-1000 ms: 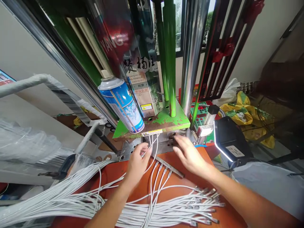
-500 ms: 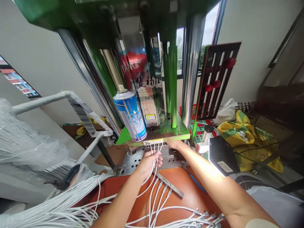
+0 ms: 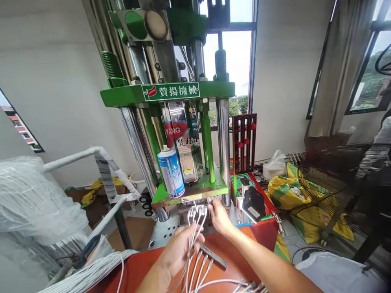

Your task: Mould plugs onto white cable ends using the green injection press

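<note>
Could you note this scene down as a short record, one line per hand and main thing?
Left hand: closed around several white cables
Right hand: beside the cables' upper ends; contact unclear
Green machine: behind the hands, with a white-lettered sign
Spray can: standing on the machine's lower plate
Metal bar: on the orange-red tabletop, more white cables running to it

Blue spray can (image 3: 171, 173), curtain (image 3: 332, 73), bags (image 3: 279, 188) — yellow-green

Bright daylight fills a dark-framed window (image 3: 229, 61) in the pale wall (image 3: 284, 81), a beige curtain (image 3: 336, 73) hanging to the right.
</note>
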Demonstrator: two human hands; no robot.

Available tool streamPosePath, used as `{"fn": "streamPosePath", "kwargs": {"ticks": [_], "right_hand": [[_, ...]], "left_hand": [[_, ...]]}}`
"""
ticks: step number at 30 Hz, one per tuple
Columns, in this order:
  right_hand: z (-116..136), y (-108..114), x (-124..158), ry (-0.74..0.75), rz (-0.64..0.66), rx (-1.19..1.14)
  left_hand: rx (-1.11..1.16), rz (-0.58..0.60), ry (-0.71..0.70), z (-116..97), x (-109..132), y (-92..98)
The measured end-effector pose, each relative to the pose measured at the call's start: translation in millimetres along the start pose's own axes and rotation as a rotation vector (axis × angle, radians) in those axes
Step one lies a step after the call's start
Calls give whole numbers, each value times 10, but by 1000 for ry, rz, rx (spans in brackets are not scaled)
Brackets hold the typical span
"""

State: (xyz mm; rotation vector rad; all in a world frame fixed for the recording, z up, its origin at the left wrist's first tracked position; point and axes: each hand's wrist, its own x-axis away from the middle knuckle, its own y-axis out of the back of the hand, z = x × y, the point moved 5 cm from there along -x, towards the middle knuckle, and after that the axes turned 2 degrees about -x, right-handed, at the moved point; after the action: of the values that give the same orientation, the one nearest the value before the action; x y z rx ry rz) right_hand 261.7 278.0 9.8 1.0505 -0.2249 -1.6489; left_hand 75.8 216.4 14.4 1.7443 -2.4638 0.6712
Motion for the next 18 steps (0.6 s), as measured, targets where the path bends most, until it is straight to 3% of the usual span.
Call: {"fn": "streamPosePath", "kwargs": {"ticks": [4,8,11,14,18], "right_hand": [[31,110,659,-54,-36,36],[-37,182,1004,-146,-56,157],[-206,235,1087,-204,-2,236],[-306,294,1124,-173,107,228],[-120,485,1146,-223,184,17]], "left_hand": [[44,-33,29,408,405,-141],[71,-52,66,652,610,-315],[23,56,73,573,768,-431],[-74,127,44,359,928,-423],[-211,208,-18,116,1045,-334]]}}
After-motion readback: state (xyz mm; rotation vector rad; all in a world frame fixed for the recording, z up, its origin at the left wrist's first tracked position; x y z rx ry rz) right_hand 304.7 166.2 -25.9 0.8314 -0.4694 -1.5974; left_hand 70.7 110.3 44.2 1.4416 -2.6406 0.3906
